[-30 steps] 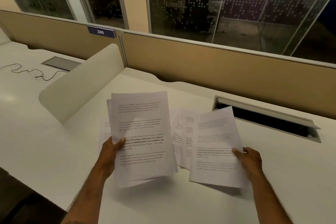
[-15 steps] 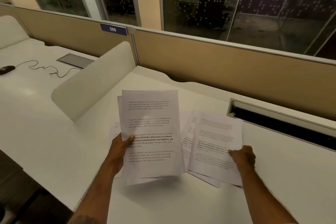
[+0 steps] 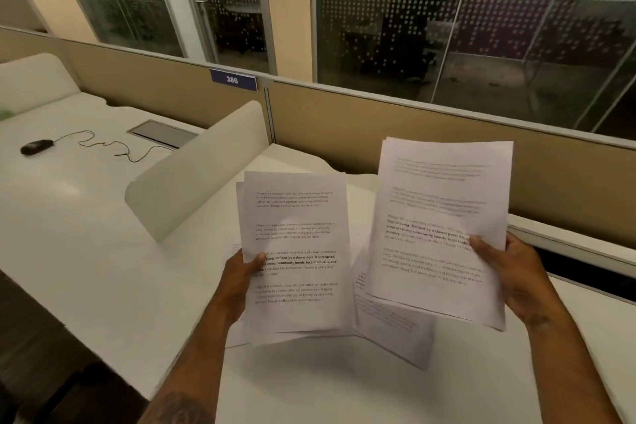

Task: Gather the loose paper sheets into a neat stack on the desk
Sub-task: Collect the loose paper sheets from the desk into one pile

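My left hand (image 3: 237, 274) has its grip closed on a small sheaf of white printed paper sheets (image 3: 296, 251), thumb on the front. My right hand (image 3: 516, 272) pinches a second white printed bundle (image 3: 437, 224), held higher above the white tabletop (image 3: 327, 389). I judge this the gathering step: next I should bring both bundles together and square their edges. More loose printed sheets (image 3: 395, 330) lie beneath, mostly covered, so I cannot count them. The right bundle's text is blurred.
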A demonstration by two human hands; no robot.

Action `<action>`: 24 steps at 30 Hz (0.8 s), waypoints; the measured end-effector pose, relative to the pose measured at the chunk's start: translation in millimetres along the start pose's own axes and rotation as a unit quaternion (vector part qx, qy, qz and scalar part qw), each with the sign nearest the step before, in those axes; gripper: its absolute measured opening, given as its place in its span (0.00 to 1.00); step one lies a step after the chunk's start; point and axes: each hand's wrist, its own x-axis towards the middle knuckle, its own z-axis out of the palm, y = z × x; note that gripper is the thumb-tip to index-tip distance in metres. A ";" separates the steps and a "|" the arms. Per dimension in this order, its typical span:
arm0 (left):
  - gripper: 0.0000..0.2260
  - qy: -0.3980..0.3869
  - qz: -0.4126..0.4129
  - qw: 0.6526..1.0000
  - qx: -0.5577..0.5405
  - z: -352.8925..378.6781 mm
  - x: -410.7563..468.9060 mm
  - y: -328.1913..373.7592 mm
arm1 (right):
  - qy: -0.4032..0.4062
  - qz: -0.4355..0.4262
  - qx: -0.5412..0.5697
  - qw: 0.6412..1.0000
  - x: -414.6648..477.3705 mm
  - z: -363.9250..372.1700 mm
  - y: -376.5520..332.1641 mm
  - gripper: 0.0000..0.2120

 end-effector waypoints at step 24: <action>0.16 -0.036 -0.006 0.999 0.005 -10.3 -27.6 -7.0 | -0.064 0.036 -0.021 0.997 -43.0 208.5 75.8 0.16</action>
